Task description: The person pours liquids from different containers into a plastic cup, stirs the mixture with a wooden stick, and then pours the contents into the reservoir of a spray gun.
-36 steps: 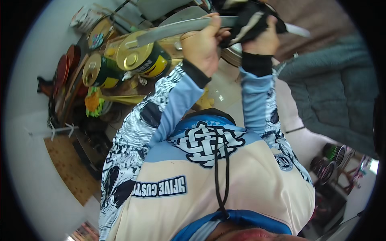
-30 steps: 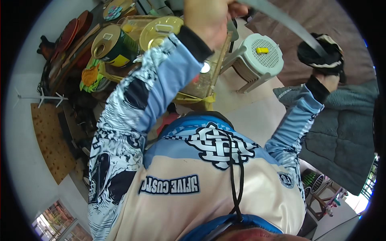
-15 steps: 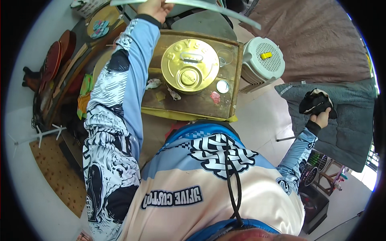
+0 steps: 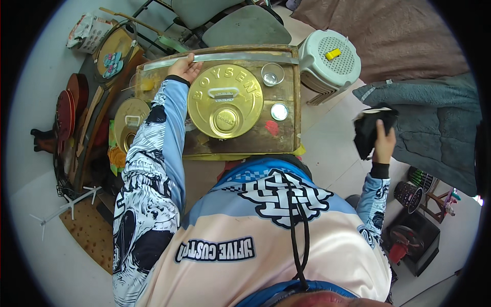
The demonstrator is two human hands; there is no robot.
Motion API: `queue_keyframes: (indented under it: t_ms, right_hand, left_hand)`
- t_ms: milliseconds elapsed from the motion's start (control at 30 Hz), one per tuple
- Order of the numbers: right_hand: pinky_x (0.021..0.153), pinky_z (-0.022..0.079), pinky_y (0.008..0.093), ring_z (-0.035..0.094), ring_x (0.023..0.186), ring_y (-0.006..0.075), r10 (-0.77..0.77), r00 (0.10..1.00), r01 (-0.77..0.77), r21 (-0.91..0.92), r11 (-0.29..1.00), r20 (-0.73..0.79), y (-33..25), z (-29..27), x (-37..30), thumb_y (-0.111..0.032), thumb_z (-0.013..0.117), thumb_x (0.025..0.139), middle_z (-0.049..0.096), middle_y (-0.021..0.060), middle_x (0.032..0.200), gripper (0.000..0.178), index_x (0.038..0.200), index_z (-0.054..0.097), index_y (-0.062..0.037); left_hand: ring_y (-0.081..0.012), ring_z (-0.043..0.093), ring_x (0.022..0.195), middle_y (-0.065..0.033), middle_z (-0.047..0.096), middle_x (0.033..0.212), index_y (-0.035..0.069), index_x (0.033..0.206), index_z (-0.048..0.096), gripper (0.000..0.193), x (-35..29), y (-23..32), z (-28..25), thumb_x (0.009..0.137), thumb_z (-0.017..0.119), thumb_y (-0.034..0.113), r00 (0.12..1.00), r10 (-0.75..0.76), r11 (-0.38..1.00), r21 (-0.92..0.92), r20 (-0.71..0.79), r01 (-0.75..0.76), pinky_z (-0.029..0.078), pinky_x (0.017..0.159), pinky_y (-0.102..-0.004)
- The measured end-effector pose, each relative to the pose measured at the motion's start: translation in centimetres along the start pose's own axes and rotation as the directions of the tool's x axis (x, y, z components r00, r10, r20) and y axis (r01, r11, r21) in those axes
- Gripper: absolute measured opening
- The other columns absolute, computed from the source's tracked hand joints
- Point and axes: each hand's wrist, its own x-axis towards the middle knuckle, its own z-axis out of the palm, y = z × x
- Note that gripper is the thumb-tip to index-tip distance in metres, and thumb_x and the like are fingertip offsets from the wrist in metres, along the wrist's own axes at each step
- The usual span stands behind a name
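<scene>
My left hand (image 4: 185,68) is at the far edge of the wooden tabletop. Its fingers close on a long, thin, pale metallic strip (image 4: 240,57) lying along that edge. Just below and right of this hand sits a large round gold-coloured can (image 4: 245,110), with a white handle and a round cap on its top. Out to the right, my right hand (image 4: 384,143) grips a bunched black cloth (image 4: 366,134) with a light edge, held in the air beside a grey padded cover.
On the wooden table (image 4: 284,137) stand a clear cup (image 4: 272,74), a small round lid (image 4: 279,112) and a red scrap (image 4: 271,128). Stacked pale stools (image 4: 319,66) stand to its right. A second gold can (image 4: 129,120) is at left, near guitars (image 4: 65,120). Beyond is a grey chair (image 4: 245,28).
My left hand has come down and nearer, bringing the strip from the air onto the table's far edge. My right hand has moved left with the black cloth.
</scene>
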Motion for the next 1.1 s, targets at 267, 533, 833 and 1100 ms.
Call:
queue_keyframes:
  t_ms: [267,533,833,1100]
  right_hand:
    - [0.073,0.054,0.0424,0.072,0.084,0.0386,-0.061,0.815,0.259,-0.268,0.928,0.576,-4.8,12.5,-10.9,-0.024,0.07,0.091,0.071,0.0251,0.09,0.035,0.114,0.063,0.0008]
    - [0.082,0.052,0.0467,0.064,0.096,0.0411,-0.103,0.577,0.617,-0.35,0.705,0.81,-5.8,19.3,-13.3,-0.016,0.074,0.08,0.065,0.0197,0.1,0.032,0.107,0.064,-0.0011]
    - [0.092,0.046,0.0379,0.058,0.103,0.0251,-0.412,0.2,0.929,-0.039,0.367,0.889,-5.1,23.5,-14.2,-0.012,0.056,0.086,0.064,0.0055,0.102,0.025,0.107,0.068,-0.0059]
    - [0.11,0.039,0.0487,0.056,0.118,0.0304,-0.441,0.279,0.887,-0.052,0.46,0.853,-7.8,25.1,-16.6,-0.008,0.067,0.082,0.063,0.0117,0.12,0.043,0.125,0.063,-0.0061]
  left_hand:
    - [-0.0277,0.066,0.086,-0.0124,0.061,0.103,0.004,0.118,0.055,0.021,1.2,-0.3,-2.6,0.102,0.06,0.017,0.996,-0.082,0.994,-0.066,0.036,0.084,0.062,0.079,-0.0423]
    - [-0.0302,0.067,0.105,-0.017,0.062,0.119,0.003,0.13,0.05,0.026,7.1,-3.4,-6.0,0.105,0.048,0.01,0.965,-0.262,0.965,0.009,-0.012,0.262,0.063,0.083,-0.041]
    - [-0.0325,0.071,0.095,-0.0223,0.067,0.117,0.001,0.131,0.051,0.035,7.5,2.4,-9.1,0.102,0.056,0.02,0.939,-0.141,0.841,0.464,-0.312,0.28,0.062,0.074,-0.0477]
    - [-0.0164,0.064,0.062,-0.0115,0.069,0.083,-0.002,0.111,0.062,0.022,-17.8,24.8,-5.3,0.097,0.066,0.014,0.75,0.458,0.242,0.745,0.477,-0.621,0.054,0.056,-0.0294]
